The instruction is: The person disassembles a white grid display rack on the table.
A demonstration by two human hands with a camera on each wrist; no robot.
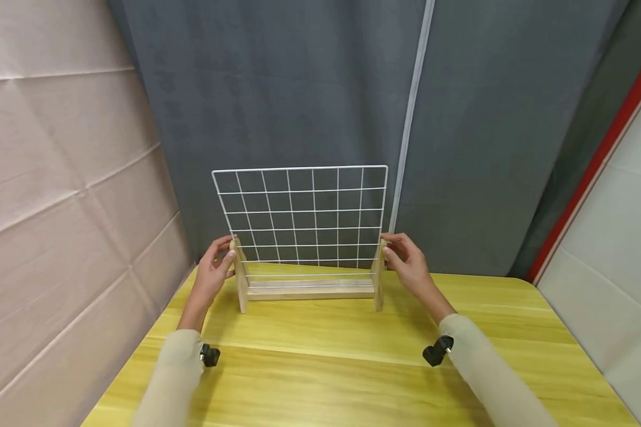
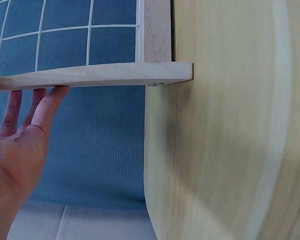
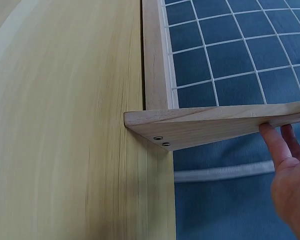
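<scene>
A person steadied a white wire grid panel [image 1: 303, 216] set upright in a pale wooden stand [image 1: 310, 290] near the far edge of a yellow wooden table [image 1: 352, 367], in front of a grey curtain [image 1: 299, 89]. The left hand [image 1: 213, 274] lay against the stand's left upright [image 1: 240, 276], fingers nearly straight along the wood; the right hand [image 1: 406, 264] met the right upright [image 1: 377, 276], its fingers bent lightly around the post's top. Neither hand closed tightly. The rack looked light and stiff, the thin wire likely to flex or slip from its groove if lifted by the mesh alone, so the two wooden posts, screwed to the base, appeared the safer places to take hold.
</scene>
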